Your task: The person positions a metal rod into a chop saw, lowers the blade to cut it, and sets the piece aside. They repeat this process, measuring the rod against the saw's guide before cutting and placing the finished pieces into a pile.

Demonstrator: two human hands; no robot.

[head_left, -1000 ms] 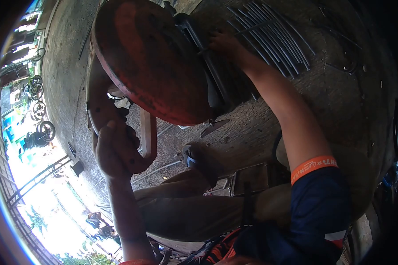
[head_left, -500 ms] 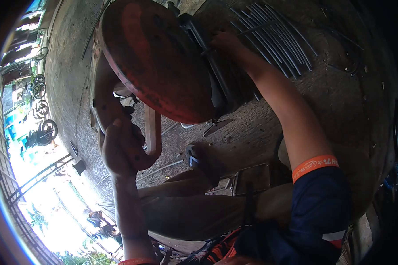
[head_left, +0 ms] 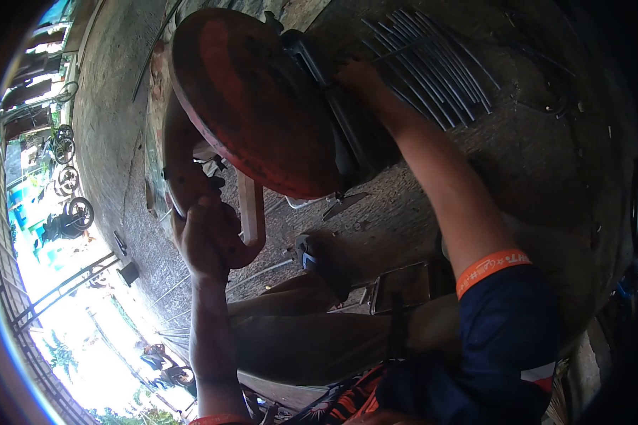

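A machine with a large round red guard (head_left: 255, 106) fills the upper middle. My left hand (head_left: 207, 237) is wrapped round the dark curved frame (head_left: 184, 159) at the guard's left side, near a reddish angled bar (head_left: 251, 212). My right hand (head_left: 358, 76) is at the machine's dark body (head_left: 333, 99), right of the guard. Its fingers are in shadow, and what they touch cannot be made out.
Several thin metal rods (head_left: 439, 67) lie on the floor at upper right. A foot in a sandal (head_left: 306, 251) and a rectangular metal frame (head_left: 402, 287) are below the machine. Motorbikes (head_left: 78, 216) stand outside at left.
The guard and curved frame appear slightly lower and further right in view. My left hand has shifted right with the frame, still gripping it; my right forearm appears a little further left.
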